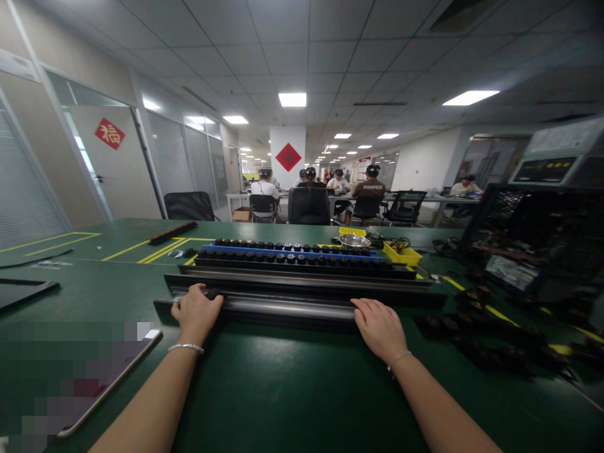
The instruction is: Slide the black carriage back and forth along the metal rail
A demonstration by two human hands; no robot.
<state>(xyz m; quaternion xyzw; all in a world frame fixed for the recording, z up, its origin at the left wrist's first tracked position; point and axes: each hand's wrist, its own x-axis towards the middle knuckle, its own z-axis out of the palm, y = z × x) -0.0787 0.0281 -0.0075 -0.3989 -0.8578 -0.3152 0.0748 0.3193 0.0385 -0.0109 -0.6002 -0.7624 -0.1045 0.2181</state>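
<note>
A long black rail with a silvery middle strip (287, 309) lies across the green table (292, 390) in front of me. My left hand (195, 311) curls over its left end, fingers wrapped round the edge. On the rail further right lies my right hand (380, 327), palm down, its fingers bent over the far side. Behind it lie two more long black rails (302, 280), and beyond them a blue-edged strip set with rows of black round knobs (295, 251).
A tablet (108, 377) lies at the near left. A yellow tray (403, 253) and a metal dish (353, 240) sit behind the rails. Black loose parts (476, 333) and an open machine case (533, 245) crowd the right. People sit at far desks.
</note>
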